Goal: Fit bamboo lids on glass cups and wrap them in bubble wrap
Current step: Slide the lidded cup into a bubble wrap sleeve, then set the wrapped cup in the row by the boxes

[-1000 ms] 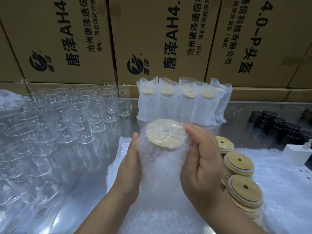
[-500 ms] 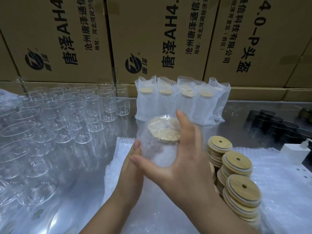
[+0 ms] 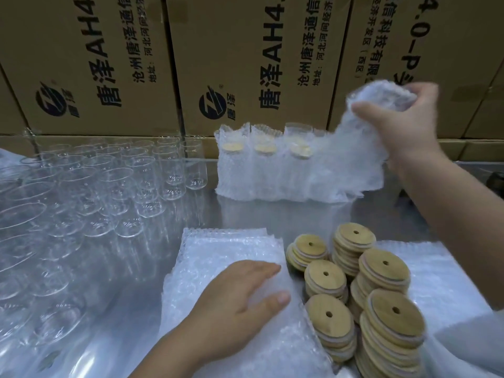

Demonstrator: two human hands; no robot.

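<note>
One wrapped cup (image 3: 362, 137) is held up at the right end of the row of wrapped cups (image 3: 272, 170), its long axis tilted, top end leaning up and to the right toward the cardboard boxes (image 3: 245, 64); its lower end is level with the row, contact with the worktop (image 3: 272, 216) not resolvable. Right hand (image 3: 403, 126) is closed around the upper part of this bundle, thumb across the front, fingers behind, arm reaching forward and up. Row cups stand upright in bubble wrap sleeves, open tops up, pale bamboo lids showing through the wrap on three of them. Left hand (image 3: 240, 298) lies flat, palm down, fingers loosely spread, on the stack of bubble wrap bags (image 3: 218, 257) at near centre; it grips nothing. Just right of the bags: several stacks of bamboo lids (image 3: 362, 293), flat, centre holes up. Bare glass cups (image 3: 109, 192) stand upright in rows at left, mouths up, nothing inside.
</note>
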